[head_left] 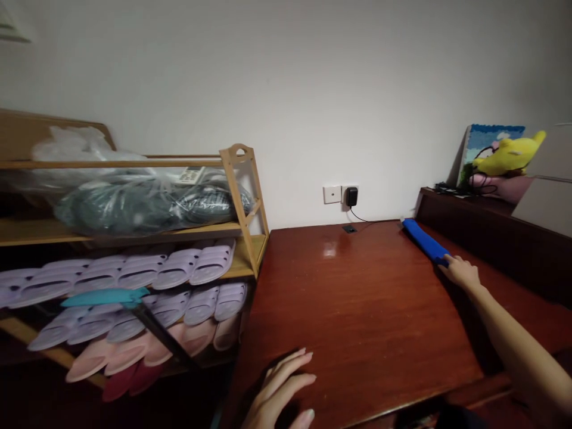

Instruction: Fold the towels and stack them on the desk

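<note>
A long, narrow blue item [423,239], which looks like folded cloth, lies on the red-brown wooden desk [357,310] along its right side. My right hand [460,271] has its fingers closed on the near end of it; the fingertips are partly hidden. At the desk's near left edge is my left hand [283,390], with fingers apart and nothing in them. Its lower part is cut off by the bottom of the picture.
Left of the desk stands a wooden rack [250,208] with several lilac slippers [212,265] and a plastic-wrapped bundle [152,202]. A black charger [351,196] is plugged into the wall. A raised ledge [482,232] at right bears a yellow plush toy [509,155].
</note>
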`<state>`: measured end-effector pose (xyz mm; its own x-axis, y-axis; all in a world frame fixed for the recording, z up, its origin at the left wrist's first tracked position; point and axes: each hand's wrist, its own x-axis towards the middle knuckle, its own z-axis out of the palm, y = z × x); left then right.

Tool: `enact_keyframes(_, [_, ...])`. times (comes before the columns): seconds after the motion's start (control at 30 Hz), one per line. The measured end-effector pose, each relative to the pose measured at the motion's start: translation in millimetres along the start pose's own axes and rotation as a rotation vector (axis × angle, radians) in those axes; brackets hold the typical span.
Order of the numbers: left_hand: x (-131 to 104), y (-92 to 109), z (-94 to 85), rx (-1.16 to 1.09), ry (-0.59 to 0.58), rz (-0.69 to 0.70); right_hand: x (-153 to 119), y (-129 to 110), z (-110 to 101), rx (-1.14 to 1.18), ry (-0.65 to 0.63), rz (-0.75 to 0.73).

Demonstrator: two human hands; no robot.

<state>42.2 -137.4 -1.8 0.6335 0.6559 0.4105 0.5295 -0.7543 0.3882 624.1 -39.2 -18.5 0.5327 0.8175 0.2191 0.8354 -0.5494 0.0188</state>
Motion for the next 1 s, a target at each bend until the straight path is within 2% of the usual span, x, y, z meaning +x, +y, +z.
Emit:
enact_keyframes(0.13, [1,7,-1.2,-0.012,-0.005,-0.005,-49,-17,-14,-0.049,0.027,-0.154])
enact_keyframes(0.23, [2,13,0.5,-0.010,0.009,-0.052,-106,-38,-23,-0.061,0.076,-0.288])
enact_keyframes(0.37, [2,21,-1.1,-0.008,-0.022,-0.078,-188,-65,-35,0.038,0.237,-0.523])
enact_keyframes(0.43, [4,26,-7.0,0.010,-0.053,-0.067,-219,-72,-42,0.159,0.221,-0.640])
enact_keyframes(0.5, [8,30,-16.2,0.070,-0.069,-0.046,-239,-74,-52,0.284,0.147,-0.748])
enact_keyframes(0.6, [19,31,-30.7,0.219,-0.093,0.029,-251,-71,-65,0.441,-0.018,-0.858])
enact_keyframes(0.7, [25,19,-38.6,0.304,-0.192,0.083,-253,-66,-72,0.577,-0.156,-0.920])
enact_keyframes(0.83, [14,-1,-39.0,0.260,-0.291,0.043,-253,-58,-70,0.693,-0.230,-0.897])
enact_keyframes(1.0, [0,-1,-42.5,0.187,-0.286,0.014,-253,-58,-72,0.781,-0.264,-0.810])
